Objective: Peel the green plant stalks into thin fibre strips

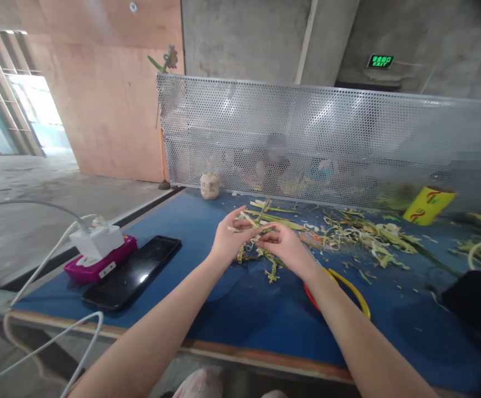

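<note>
My left hand and my right hand meet over the middle of the blue table. Between their fingers is a tangled bunch of yellow-green plant strips, with frayed ends hanging down and thin stalks poking up. The fingers of both hands are bent in around it, partly hiding it. Beneath my right forearm lies a looped tool with red and yellow handles; the arm covers much of it. More loose plant strips and curled shreds are strewn behind and to the right of my hands.
A black phone lies at left beside a purple power strip with a white charger and cables. A pale roll and a yellow packet stand near the perforated metal screen. A black object sits at right.
</note>
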Demonstrator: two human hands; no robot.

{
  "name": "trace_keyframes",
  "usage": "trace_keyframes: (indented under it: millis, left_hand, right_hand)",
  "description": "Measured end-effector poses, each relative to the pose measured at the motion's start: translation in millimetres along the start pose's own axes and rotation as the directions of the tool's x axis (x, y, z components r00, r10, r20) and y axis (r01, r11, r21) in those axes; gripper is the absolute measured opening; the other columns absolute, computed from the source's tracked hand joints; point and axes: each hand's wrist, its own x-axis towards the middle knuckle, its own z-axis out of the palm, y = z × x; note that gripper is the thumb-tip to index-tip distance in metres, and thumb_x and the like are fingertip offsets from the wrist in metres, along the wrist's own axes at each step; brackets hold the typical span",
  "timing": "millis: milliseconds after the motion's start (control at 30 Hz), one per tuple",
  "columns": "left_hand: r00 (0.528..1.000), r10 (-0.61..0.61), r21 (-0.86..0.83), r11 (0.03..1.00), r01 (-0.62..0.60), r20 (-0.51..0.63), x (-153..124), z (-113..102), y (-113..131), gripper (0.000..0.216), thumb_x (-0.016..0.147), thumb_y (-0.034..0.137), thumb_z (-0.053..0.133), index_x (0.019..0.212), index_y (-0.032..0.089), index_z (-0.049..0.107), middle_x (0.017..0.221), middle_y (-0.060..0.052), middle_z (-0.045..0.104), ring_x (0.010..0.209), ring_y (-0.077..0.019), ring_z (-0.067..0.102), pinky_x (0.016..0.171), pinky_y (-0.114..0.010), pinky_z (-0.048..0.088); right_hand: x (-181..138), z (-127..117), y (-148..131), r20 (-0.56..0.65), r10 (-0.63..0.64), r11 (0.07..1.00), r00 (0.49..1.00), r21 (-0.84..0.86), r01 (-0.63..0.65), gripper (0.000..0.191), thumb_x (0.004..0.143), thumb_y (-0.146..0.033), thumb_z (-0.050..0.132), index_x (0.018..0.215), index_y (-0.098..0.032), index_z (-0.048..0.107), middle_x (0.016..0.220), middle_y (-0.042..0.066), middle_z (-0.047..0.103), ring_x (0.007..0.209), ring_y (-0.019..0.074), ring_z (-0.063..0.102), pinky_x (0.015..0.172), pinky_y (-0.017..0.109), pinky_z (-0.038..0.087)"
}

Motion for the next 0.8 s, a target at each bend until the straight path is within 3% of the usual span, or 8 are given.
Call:
trace_keyframes:
  millis: [100, 167, 233, 300, 367, 467, 600, 800]
  left_hand:
    - [1.000, -0.006, 0.017, 1.000, 0.006, -0.016, 0, -2, 3, 0.078, 0.050, 0.019, 0.075, 0.120, 0.011, 0.041, 0.072, -0.002, 0.062, 0.053, -0.0071, 0.053, 0.049, -0.018, 0.042]
    - [1.000, -0.017, 0.048, 0.999, 0.018, -0.004, 0, -4, 4, 0.076, 0.050, 0.019, 0.075, 0.118, 0.012, 0.044, 0.072, -0.002, 0.063, 0.054, -0.0082, 0.054, 0.050, -0.019, 0.042]
    - [1.000, -0.020, 0.070, 0.997, 0.019, 0.010, 0, -4, 4, 0.073, 0.050, 0.019, 0.075, 0.116, 0.012, 0.047, 0.072, -0.004, 0.064, 0.058, -0.0106, 0.058, 0.055, -0.021, 0.045]
    - [0.999, -0.024, 0.079, 0.997, 0.020, 0.046, -1, -4, 3, 0.071, 0.051, 0.018, 0.074, 0.116, 0.010, 0.047, 0.075, -0.006, 0.066, 0.064, -0.0134, 0.061, 0.061, -0.023, 0.047]
    - [0.994, -0.037, 0.099, 0.995, 0.027, 0.106, -2, -3, 3, 0.074, 0.053, 0.017, 0.072, 0.120, 0.009, 0.043, 0.080, -0.009, 0.067, 0.066, -0.0146, 0.062, 0.064, -0.025, 0.047]
    - [0.980, -0.046, 0.141, 0.990, 0.019, 0.192, -4, -1, 4, 0.083, 0.054, 0.016, 0.072, 0.128, 0.010, 0.034, 0.083, -0.010, 0.067, 0.065, -0.0140, 0.061, 0.062, -0.025, 0.047]
    - [0.967, -0.039, 0.117, 0.993, 0.010, 0.253, -6, 1, 6, 0.095, 0.056, 0.017, 0.072, 0.135, 0.014, 0.018, 0.090, -0.011, 0.066, 0.069, -0.0143, 0.062, 0.065, -0.025, 0.047]
    - [0.962, -0.023, 0.017, 1.000, 0.019, 0.273, -10, 4, 9, 0.091, 0.062, 0.018, 0.067, 0.136, 0.019, 0.014, 0.082, -0.006, 0.068, 0.063, -0.0107, 0.061, 0.063, -0.022, 0.047]
  right_hand:
    - [-2, -4, -2, 0.054, 0.047, 0.996, 0.997, -0.078, -0.043, 0.038, 0.064, -0.026, 0.062, 0.095, -0.018, 0.043, 0.067, -0.001, 0.059, 0.060, 0.0135, 0.056, 0.057, 0.028, 0.044]
    - [-3, -7, -4, -0.021, 0.021, 0.987, 1.000, -0.159, -0.024, 0.046, 0.064, -0.029, 0.063, 0.102, -0.018, 0.041, 0.076, 0.003, 0.059, 0.065, 0.0151, 0.056, 0.060, 0.030, 0.044]
    - [-4, -11, -9, -0.198, -0.121, 0.952, 0.973, -0.301, 0.058, 0.053, 0.064, -0.033, 0.063, 0.109, -0.018, 0.040, 0.090, 0.008, 0.056, 0.076, 0.0180, 0.055, 0.067, 0.034, 0.044]
    - [-5, -14, -13, -0.303, -0.323, 0.875, 0.897, -0.458, 0.161, 0.051, 0.067, -0.035, 0.060, 0.113, -0.021, 0.043, 0.101, 0.010, 0.052, 0.088, 0.0208, 0.051, 0.076, 0.037, 0.041]
    - [-4, -17, -15, -0.251, -0.441, 0.803, 0.862, -0.540, 0.253, 0.039, 0.071, -0.037, 0.056, 0.108, -0.024, 0.051, 0.100, 0.008, 0.055, 0.094, 0.0220, 0.050, 0.082, 0.039, 0.038]
    - [-2, -18, -14, -0.156, -0.460, 0.752, 0.874, -0.592, 0.290, 0.018, 0.070, -0.036, 0.059, 0.083, -0.025, 0.063, 0.090, 0.005, 0.060, 0.091, 0.0233, 0.052, 0.084, 0.042, 0.035]
    - [0, -15, -10, -0.179, -0.444, 0.781, 0.878, -0.557, 0.282, 0.009, 0.069, -0.032, 0.061, 0.069, -0.024, 0.065, 0.084, 0.004, 0.062, 0.087, 0.0222, 0.054, 0.084, 0.041, 0.036]
    - [-1, -11, -12, -0.234, -0.316, 0.931, 0.920, -0.266, 0.252, 0.013, 0.066, -0.034, 0.063, 0.064, -0.021, 0.065, 0.085, 0.004, 0.060, 0.084, 0.0182, 0.057, 0.083, 0.036, 0.039]
